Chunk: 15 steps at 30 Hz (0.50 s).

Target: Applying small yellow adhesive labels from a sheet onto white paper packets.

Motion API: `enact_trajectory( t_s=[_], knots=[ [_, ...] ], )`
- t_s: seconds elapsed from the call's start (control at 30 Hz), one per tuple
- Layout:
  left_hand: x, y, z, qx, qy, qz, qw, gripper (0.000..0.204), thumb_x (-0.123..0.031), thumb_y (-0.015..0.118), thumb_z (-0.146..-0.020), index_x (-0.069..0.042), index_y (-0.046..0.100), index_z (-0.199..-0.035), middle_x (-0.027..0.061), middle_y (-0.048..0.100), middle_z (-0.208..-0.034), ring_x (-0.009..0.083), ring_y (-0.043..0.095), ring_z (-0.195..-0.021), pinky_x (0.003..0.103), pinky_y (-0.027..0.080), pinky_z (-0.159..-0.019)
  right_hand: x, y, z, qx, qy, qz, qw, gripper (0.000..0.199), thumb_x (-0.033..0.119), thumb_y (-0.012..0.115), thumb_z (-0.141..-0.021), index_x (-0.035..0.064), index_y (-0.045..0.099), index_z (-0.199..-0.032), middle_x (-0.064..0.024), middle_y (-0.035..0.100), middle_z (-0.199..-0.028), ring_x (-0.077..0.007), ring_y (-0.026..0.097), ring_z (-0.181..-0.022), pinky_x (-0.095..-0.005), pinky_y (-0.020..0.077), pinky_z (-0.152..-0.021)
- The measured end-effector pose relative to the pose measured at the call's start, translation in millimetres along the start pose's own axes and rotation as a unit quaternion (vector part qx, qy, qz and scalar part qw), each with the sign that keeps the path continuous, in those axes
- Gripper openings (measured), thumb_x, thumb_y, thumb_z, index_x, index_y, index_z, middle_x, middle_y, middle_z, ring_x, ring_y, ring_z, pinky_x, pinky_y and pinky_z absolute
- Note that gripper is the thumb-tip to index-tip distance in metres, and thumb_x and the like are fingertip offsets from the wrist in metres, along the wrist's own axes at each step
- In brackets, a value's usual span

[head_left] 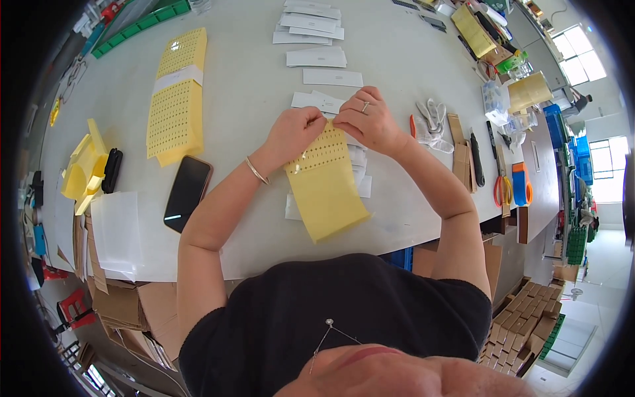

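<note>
Close together at the middle of the table, my left hand [295,132] and my right hand [374,124] pinch the far edge of a yellow sheet [331,197]. Rows of small dark marks cross the sheet's far half; its near half is plain and hangs toward me, slightly curled. Both hands are closed, with the fingertips on the sheet's edge. Under and beyond the sheet lie white printed cards [333,78], spread in a column running away from me. To the left rests a thick stack of similar yellow sheets [173,114] with a white paper band around it.
A dark phone [188,193] lies left of my left forearm, near a yellow tape dispenser [88,165]. White gloves [433,124], a black-handled tool [476,161], scissors [504,190] and an orange-and-blue tape roll [522,184] are on the right. A green crate [142,28] stands far left.
</note>
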<state>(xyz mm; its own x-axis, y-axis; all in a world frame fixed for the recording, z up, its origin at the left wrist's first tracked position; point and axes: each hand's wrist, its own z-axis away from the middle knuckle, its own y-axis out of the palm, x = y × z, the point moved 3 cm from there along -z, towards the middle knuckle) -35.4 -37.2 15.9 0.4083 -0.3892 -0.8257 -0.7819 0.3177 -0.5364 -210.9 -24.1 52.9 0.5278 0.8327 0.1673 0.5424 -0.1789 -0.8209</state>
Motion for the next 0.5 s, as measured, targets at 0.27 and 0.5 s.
enact_trajectory(
  t_s=[0.27, 0.5],
  knots=[
    [7.0, 2.4, -5.5, -0.014, -0.06, 0.06, 0.996, 0.025, -0.022, 0.055, -0.085, 0.003, 0.061, -0.081, 0.0124, 0.06, -0.065, 0.0204, 0.055, -0.055, 0.033, 0.044, -0.056, -109.5, 25.9, -21.4, 0.023, 0.218, 0.014, 0.976, 0.006, 0.017, 0.063, -0.081, 0.0119, 0.067, -0.083, -0.0058, 0.061, -0.1, -0.0255, 0.054, -0.097, -0.0401, 0.0345, -0.091],
    [2.6, 0.2, -2.5, -0.012, -0.038, 0.058, 0.998, 0.025, -0.021, 0.055, -0.084, 0.003, 0.058, -0.076, 0.0135, 0.06, -0.064, 0.0236, 0.055, -0.055, 0.034, 0.044, -0.056, -125.1, 58.8, -22.9, 0.131, 0.272, 0.072, 0.951, 0.016, 0.022, 0.063, -0.083, 0.0135, 0.064, -0.096, -0.0064, 0.06, -0.101, -0.0247, 0.055, -0.098, -0.0409, 0.0336, -0.093]
  ],
)
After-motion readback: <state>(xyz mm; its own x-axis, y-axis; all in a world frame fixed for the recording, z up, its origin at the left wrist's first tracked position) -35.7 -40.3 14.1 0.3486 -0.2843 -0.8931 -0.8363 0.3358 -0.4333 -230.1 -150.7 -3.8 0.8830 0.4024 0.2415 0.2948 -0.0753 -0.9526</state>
